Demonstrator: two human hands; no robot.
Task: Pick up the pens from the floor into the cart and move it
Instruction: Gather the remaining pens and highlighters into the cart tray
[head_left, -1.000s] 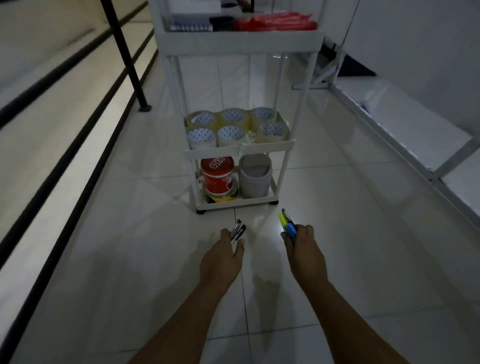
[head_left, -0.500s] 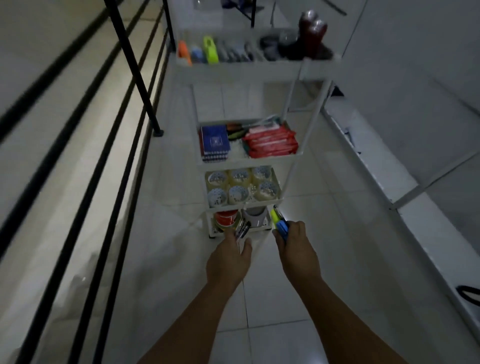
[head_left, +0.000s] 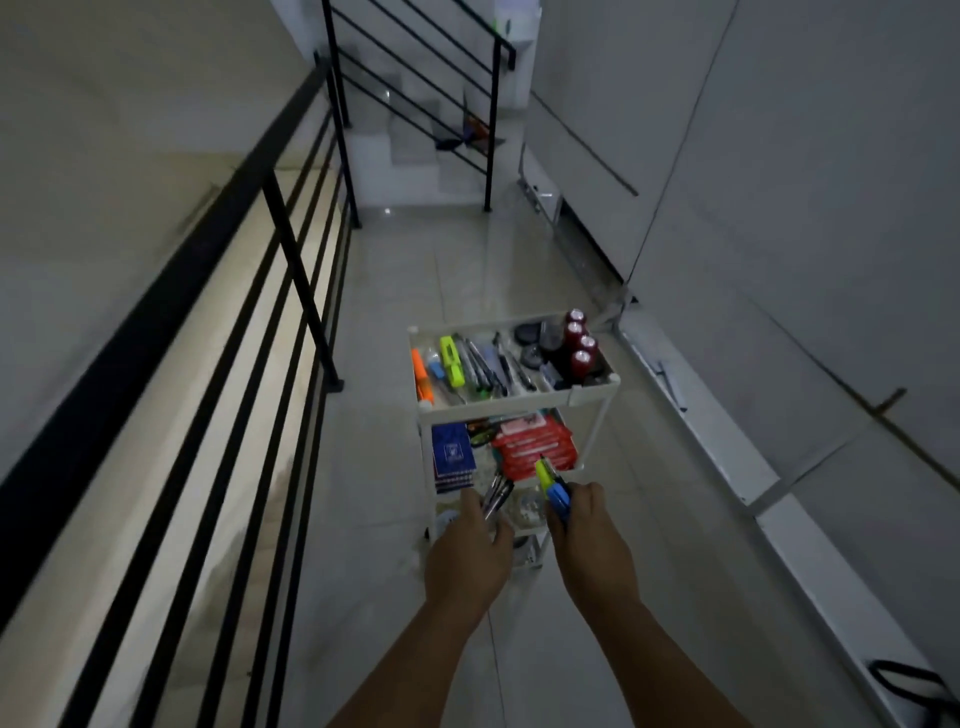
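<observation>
Dim tiled landing beside a black railing (head_left: 291, 260): a white cart (head_left: 592, 387), its top tray holding markers and pens, while the left hand (head_left: 467, 556) grips dark pens (head_left: 496, 496) and the right hand (head_left: 592, 540) grips yellow and blue markers (head_left: 551, 486), all pointing toward the cart.

Dim corridor, low light. Floor (head_left: 447, 270): pale glossy tiles with faint reflections. Black metal railing (head_left: 291, 249) with horizontal bars runs along the left side; a lighter beige surface shows beyond it. White steps (head_left: 415, 156) rise at the far end behind a second black railing (head_left: 457, 93). Plain grey-white wall (head_left: 779, 156) on the right, with white panels (head_left: 701, 436) lying along its base.
</observation>
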